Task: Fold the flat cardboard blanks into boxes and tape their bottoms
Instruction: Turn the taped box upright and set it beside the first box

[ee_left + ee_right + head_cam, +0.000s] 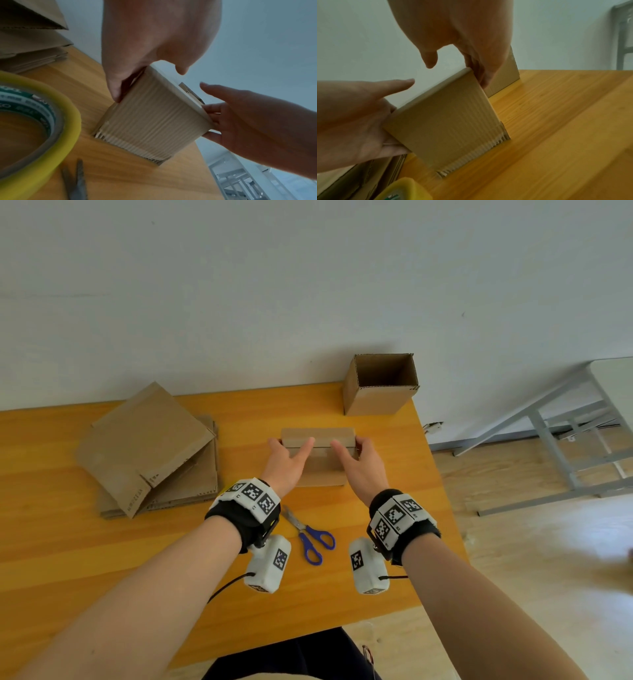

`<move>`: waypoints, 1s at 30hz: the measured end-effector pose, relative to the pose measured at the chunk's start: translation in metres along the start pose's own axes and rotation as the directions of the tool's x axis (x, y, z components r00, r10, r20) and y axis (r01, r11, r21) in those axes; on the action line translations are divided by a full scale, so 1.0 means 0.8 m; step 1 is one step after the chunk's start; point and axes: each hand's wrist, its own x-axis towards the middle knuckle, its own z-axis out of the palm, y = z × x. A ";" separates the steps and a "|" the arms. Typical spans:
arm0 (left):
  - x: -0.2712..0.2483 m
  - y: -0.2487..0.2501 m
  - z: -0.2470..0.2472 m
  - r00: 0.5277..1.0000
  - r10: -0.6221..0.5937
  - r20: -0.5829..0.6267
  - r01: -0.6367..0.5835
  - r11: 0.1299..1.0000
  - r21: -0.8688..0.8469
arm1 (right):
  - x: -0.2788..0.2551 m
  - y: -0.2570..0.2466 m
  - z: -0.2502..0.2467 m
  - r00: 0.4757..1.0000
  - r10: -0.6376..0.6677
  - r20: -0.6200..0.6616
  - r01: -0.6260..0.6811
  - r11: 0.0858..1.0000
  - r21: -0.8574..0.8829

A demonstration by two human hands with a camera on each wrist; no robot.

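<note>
A small folded cardboard box stands in the middle of the orange table, its closed flaps turned up. My left hand grips its left side, thumb stretched across the top. My right hand grips the right side the same way. The left wrist view shows the ribbed near wall of the box, my left hand above it and my right hand on its far edge. In the right wrist view the box sits between my right hand and left hand.
A stack of flat blanks lies at the left. A finished open box stands at the back right corner. Blue-handled scissors lie between my wrists. A yellow tape roll sits near my left wrist. The table's right edge is close.
</note>
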 end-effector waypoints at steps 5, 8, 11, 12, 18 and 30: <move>0.013 -0.005 0.005 0.997 0.009 -0.078 0.000 0.994 0.112 | 0.011 0.002 0.015 0.999 0.021 -0.050 -0.020 1.000 0.014; 0.017 -0.009 0.004 0.994 -0.006 -0.106 0.017 0.994 0.111 | 0.013 0.009 0.013 0.997 0.048 -0.065 -0.046 0.998 0.038; 0.015 -0.008 0.006 0.987 0.012 -0.157 0.005 0.994 0.106 | 0.016 0.007 0.003 0.997 0.034 -0.074 -0.028 0.996 0.081; 0.015 -0.008 0.006 0.986 0.019 -0.168 -0.002 0.995 0.100 | 0.017 0.007 0.001 0.996 0.040 -0.083 -0.032 0.995 0.096; 0.010 -0.011 -0.003 0.988 -0.040 -0.149 0.045 0.998 0.036 | 0.013 0.030 0.001 0.988 0.153 -0.034 -0.149 0.984 0.101; 0.003 -0.010 -0.030 0.997 -0.072 0.009 0.072 0.970 -0.233 | 0.001 0.018 -0.019 0.954 0.298 0.032 -0.291 0.892 0.346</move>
